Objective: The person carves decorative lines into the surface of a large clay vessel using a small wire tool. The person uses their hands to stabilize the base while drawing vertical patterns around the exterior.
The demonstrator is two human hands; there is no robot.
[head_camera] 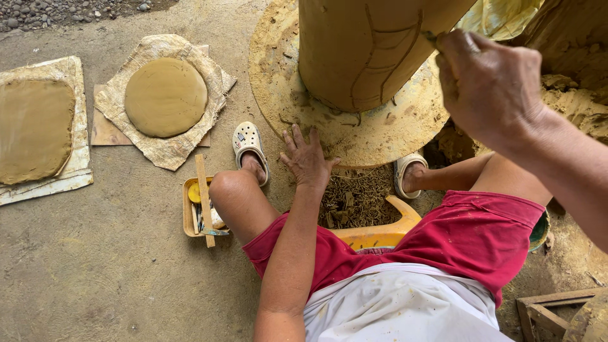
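head view is showing the left hand (308, 159) lying flat and released on the rim of the round clay-caked turntable (380, 130), while the right hand (487, 85) is grasping a thin carving tool (433, 38). its tip is touching the tall clay pot (361, 44), which is standing on the turntable.

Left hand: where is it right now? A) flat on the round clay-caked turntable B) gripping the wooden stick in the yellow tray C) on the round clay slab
A: the left hand lies open, fingers spread, on the edge of the round clay-caked turntable beside the tall clay cylinder.
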